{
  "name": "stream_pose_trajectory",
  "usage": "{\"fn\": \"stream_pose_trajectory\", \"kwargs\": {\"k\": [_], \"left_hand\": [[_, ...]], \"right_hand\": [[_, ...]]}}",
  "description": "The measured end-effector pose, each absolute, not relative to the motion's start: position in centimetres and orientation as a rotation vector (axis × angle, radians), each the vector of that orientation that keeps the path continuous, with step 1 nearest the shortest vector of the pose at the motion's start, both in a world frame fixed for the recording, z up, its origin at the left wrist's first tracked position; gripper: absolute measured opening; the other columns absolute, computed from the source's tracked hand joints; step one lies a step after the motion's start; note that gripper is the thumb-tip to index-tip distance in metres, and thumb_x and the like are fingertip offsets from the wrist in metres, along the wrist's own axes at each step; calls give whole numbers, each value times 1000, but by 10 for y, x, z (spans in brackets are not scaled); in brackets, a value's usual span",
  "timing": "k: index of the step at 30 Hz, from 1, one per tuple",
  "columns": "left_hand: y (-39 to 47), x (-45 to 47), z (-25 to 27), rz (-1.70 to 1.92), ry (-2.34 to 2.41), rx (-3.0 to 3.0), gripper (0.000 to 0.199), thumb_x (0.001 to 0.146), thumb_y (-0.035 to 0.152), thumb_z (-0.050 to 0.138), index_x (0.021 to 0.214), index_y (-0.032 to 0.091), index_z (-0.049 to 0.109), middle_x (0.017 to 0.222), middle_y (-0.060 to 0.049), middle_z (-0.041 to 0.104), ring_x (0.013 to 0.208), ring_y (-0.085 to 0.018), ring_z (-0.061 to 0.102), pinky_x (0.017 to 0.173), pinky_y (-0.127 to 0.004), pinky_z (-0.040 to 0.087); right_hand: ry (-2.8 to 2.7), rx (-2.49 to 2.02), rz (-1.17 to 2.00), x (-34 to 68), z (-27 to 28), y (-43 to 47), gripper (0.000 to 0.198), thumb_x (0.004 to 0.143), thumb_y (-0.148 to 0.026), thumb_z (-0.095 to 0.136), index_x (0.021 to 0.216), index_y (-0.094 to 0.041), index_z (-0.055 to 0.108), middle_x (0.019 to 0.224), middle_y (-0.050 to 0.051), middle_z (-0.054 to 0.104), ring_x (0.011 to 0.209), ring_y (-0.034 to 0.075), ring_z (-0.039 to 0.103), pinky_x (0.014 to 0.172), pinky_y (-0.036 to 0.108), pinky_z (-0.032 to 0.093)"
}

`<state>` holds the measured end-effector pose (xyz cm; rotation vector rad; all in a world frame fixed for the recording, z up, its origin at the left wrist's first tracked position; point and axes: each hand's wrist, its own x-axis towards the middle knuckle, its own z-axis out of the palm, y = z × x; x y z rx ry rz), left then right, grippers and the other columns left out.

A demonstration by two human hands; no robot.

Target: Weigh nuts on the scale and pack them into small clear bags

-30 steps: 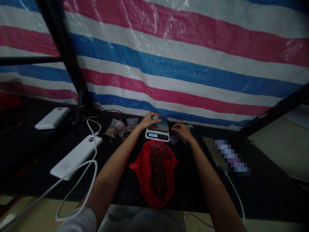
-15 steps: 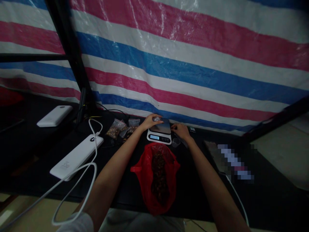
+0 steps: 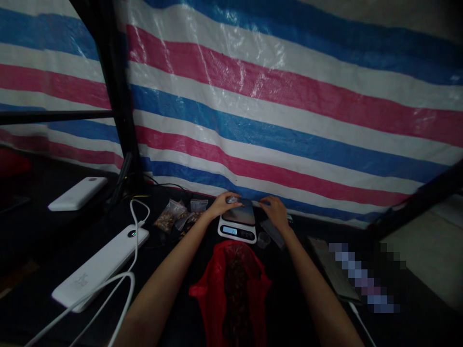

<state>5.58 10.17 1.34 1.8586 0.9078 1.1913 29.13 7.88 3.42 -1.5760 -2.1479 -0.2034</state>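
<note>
My left hand [image 3: 221,205] reaches to the back left of a white kitchen scale [image 3: 237,234], its fingers closed on a small clear plastic bag [image 3: 232,199]. What the bag contains is too dim to make out. The scale has a dark metal plate and a lit display. At the plate's back right corner is my right hand [image 3: 275,210], fingers curled with the tips close together; anything between them is too small to see. A red plastic bag [image 3: 213,289] stands open in front of the scale, with dark brown pieces [image 3: 237,294] inside.
Zip bags of brown pieces [image 3: 167,219] lie left of the scale. A small clear cup [image 3: 263,240] stands at its right. A white power bank [image 3: 97,270] with a looping cable is at left, another power bank [image 3: 77,193] beyond. Striped sheeting [image 3: 253,111] hangs behind the table.
The view has tilted up, so the table things sit lower in the picture. My right hand has lifted slightly by the scale's back right corner; my left still holds the clear bag.
</note>
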Motion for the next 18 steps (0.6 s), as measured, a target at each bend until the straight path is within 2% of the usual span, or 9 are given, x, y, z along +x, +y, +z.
{"fn": "stream_pose_trajectory", "kwargs": {"k": [6, 13, 18], "left_hand": [[105, 56, 12, 1234, 845, 1824, 39, 67, 40, 71, 99, 16, 67, 101, -8, 67, 96, -20, 60, 89, -31, 43], [104, 55, 10, 1213, 892, 1811, 38, 66, 38, 71, 97, 17, 67, 98, -7, 67, 94, -20, 60, 87, -31, 44], [106, 54, 9, 1214, 866, 1790, 39, 67, 39, 71, 98, 15, 67, 100, -8, 67, 95, -20, 60, 88, -30, 43]], "right_hand": [[-2282, -1412, -193, 256, 43, 89, 15, 83, -34, 56, 86, -26, 68, 96, 1, 67, 93, 18, 56, 80, 31, 37], [-2364, -1399, -232, 250, 35, 93, 14, 82, -33, 57, 82, -27, 70, 104, 3, 65, 99, 22, 52, 78, 37, 32], [-2417, -1371, -264, 249, 32, 91, 14, 84, -28, 55, 85, -25, 69, 98, 4, 67, 97, 22, 51, 81, 38, 31]]}}
